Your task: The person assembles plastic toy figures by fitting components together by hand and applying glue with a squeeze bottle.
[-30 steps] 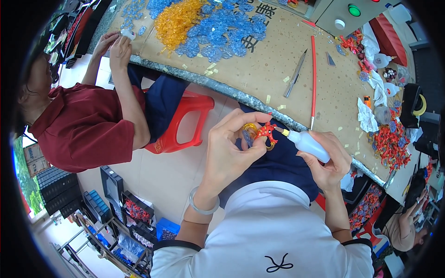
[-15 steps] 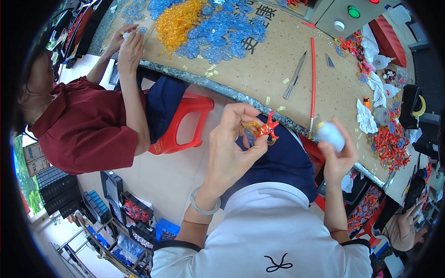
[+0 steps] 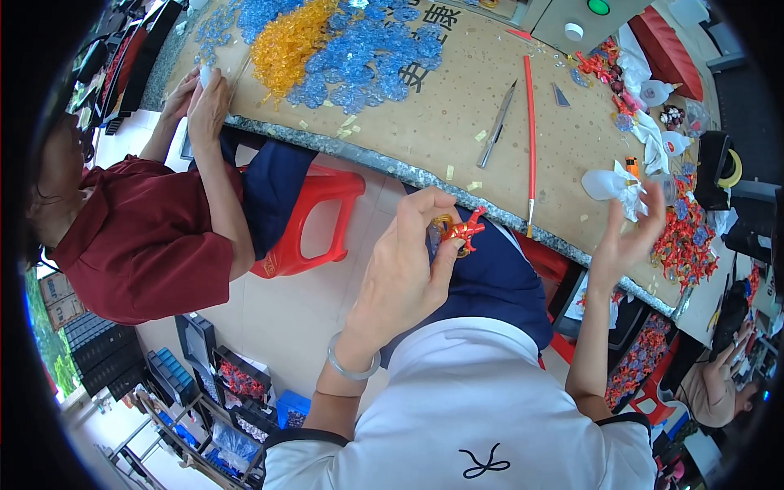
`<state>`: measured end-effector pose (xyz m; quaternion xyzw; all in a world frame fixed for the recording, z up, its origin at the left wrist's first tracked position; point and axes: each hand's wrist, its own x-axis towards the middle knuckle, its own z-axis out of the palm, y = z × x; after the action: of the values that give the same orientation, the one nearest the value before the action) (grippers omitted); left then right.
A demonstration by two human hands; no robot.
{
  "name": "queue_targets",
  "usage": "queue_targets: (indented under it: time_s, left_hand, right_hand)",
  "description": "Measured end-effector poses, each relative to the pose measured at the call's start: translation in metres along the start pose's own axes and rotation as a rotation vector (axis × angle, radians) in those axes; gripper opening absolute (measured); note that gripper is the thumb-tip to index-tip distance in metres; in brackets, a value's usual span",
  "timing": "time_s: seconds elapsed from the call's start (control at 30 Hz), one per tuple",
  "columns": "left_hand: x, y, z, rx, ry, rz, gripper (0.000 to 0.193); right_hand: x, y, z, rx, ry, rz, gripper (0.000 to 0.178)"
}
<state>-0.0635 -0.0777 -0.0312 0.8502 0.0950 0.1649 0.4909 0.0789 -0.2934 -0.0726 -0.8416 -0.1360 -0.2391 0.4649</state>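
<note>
The largest item is the workbench [image 3: 441,135], brown-topped with a stone edge, running across the far side. A co-worker in a dark red shirt [image 3: 147,237] sits at its left, on a red stool [image 3: 302,220]. On the far bench lie a heap of clear blue pieces [image 3: 363,65] and, against its left side, a heap of orange pieces [image 3: 286,53]. A heap of red pieces [image 3: 684,249] sits at the right end.

My left hand [image 3: 404,261] is raised over my lap, its forearm slanting from near left toward far right. The index finger is arched and meets the thumb in a closed pinch. My right hand [image 3: 627,237] is lifted at the bench's right part, forearm steep; the fingers are spread wide, somewhat blurred, and grip nothing.

A red-handled brush [image 3: 531,139] lies pointing from far to near on the bench. A white bottle [image 3: 600,184] lies on its side there, just beyond my right hand. Smallest is the shiny red figure [image 3: 467,232] with yellow parts, pinched at my left fingertips, short of the bench edge.
</note>
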Motion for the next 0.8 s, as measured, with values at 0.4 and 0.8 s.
queue_targets:
  time_s: [0.4,0.8]
  left_hand:
    - [0.006,0.009,0.002,-0.084,-0.303,0.015,0.045]
    - [-0.007,0.008,0.016,-0.279,-0.189,-0.087,0.032]
  right_hand:
    - [-0.018,-0.061,0.011,0.377,-0.749,-0.088,0.014]
    - [-0.018,-0.059,0.017,0.459,-0.677,-0.261,0.023]
